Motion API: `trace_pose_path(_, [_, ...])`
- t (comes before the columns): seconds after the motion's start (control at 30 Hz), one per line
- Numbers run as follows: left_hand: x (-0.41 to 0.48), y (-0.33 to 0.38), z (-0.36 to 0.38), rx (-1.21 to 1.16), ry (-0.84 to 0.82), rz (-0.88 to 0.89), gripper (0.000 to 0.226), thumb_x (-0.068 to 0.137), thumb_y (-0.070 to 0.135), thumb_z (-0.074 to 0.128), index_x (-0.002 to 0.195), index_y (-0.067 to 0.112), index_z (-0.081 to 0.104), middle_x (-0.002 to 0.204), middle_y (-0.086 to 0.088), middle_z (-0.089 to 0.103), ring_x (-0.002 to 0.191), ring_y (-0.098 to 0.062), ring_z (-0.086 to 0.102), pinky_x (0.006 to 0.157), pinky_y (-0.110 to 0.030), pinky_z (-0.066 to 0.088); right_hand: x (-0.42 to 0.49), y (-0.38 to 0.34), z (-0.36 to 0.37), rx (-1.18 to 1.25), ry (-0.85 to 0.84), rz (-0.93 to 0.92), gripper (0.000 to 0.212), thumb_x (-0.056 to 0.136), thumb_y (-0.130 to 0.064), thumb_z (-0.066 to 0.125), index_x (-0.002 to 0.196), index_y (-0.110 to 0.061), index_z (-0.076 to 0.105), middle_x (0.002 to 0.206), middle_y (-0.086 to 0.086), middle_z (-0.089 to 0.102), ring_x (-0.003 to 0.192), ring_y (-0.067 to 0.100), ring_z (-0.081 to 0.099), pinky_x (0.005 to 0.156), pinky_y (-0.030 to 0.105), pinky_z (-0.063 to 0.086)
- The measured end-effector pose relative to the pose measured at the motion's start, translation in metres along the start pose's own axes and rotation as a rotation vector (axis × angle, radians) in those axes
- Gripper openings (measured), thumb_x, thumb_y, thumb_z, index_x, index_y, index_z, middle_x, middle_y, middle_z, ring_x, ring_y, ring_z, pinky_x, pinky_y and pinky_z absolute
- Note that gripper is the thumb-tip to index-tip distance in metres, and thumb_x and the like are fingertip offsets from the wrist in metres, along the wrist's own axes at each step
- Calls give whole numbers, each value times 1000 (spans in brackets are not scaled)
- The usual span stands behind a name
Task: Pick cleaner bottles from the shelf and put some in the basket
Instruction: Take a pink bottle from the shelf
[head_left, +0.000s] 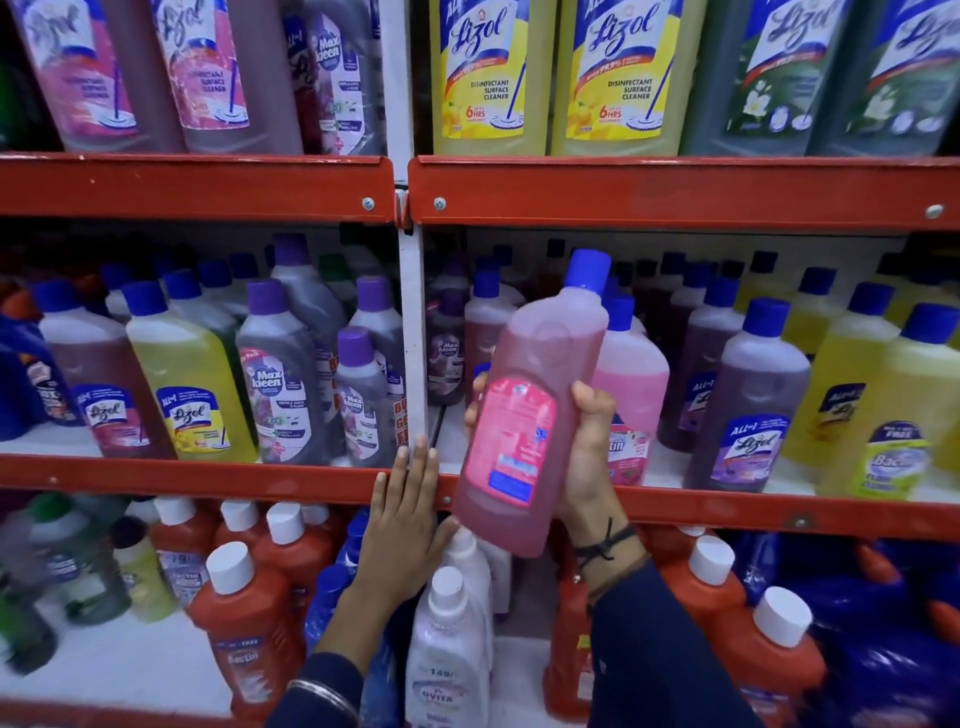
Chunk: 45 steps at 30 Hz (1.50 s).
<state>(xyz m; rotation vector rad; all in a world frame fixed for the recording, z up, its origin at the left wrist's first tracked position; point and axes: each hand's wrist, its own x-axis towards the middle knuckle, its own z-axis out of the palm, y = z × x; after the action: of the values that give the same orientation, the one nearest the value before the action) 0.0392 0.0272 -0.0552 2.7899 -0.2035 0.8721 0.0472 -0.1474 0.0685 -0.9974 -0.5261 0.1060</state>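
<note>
The held bottle (530, 410) hangs before the middle shelf (208, 475), left hand (408, 525) beside it.

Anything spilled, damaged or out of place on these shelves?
No spill or damage shows. The right hand holds a pink bottle tilted, back label facing the camera. The left hand rests flat on the red shelf edge. Shelved bottles stand upright; no basket is in view.

You are standing in a shop, in its cleaning-products aisle. Red metal shelves (197, 187) run across in tiers, each packed with rows of identical cleaner bottles (192, 384), and some lower bottles carry price stickers (441, 673).
</note>
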Motion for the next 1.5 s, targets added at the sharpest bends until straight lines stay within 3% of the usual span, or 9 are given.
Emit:
trace_pose_path(0.1, [0,1,0,22,-3,-33,79,89,64,11,145,9,7,155,-7,2,140,-9,-21,113,-32,-12,15,-2,10,-262,123,-126,71,64,-56,58,119,-12,53,99,5,67,86,17,64,79,38,53])
trace_pose_path(0.2, [1,0,3,49,-5,-44,76,89,56,27,146,11,3,156,-8,4,142,-12,-16,113,-33,-10,29,-1,18,-559,272,-231,86,63,-59,63,130,-17,30,106,-10,58,92,1,62,79,23,52])
trace_pose_path(0.3, [1,-3,5,52,2,-38,75,90,55,28,146,13,2,156,-7,5,143,-13,-14,114,-34,-10,37,7,16,-824,428,-253,97,56,-66,67,127,-17,24,120,4,55,105,19,58,85,38,51])
trace_pose_path(0.43, [1,-3,7,41,14,-28,75,89,55,29,146,12,3,155,-8,6,143,-13,-15,113,-37,-5,42,24,12,-1043,575,-284,97,58,-64,74,125,-14,24,125,9,50,111,27,54,76,34,47])
trace_pose_path(0.67, [2,-7,12,26,-4,-22,76,89,55,29,145,17,-6,153,10,-28,142,-12,-18,114,-35,-10,49,46,16,-1153,678,-292,96,56,-65,76,118,-8,29,120,14,53,110,34,56,74,37,48])
trace_pose_path(0.9, [3,-7,10,30,-20,-40,75,90,54,31,145,13,1,155,-8,7,143,-13,-14,112,-38,-1,49,54,24,-1294,777,-334,94,59,-65,75,117,-7,28,120,16,53,110,36,56,67,39,49])
trace_pose_path(1.3, [0,6,0,56,-35,-58,78,88,58,30,145,9,13,154,-10,11,143,-23,2,114,-43,3,22,46,12,-1355,721,-412,81,70,-70,62,119,-10,37,116,9,51,102,25,57,61,26,40])
trace_pose_path(1.4, [-1,16,-1,34,-66,-86,83,84,69,9,144,15,-9,154,-4,-15,143,-23,-14,115,-41,-8,-1,31,-6,-1221,696,-621,61,76,-56,65,115,-14,42,111,4,51,98,13,51,71,20,42])
trace_pose_path(1.5, [1,27,-1,-20,-84,-125,85,78,74,1,138,21,-27,148,-1,-35,137,-17,-31,110,-36,-18,-12,15,-33,-1137,784,-715,56,78,-42,67,116,-8,44,116,10,49,107,23,51,88,24,42])
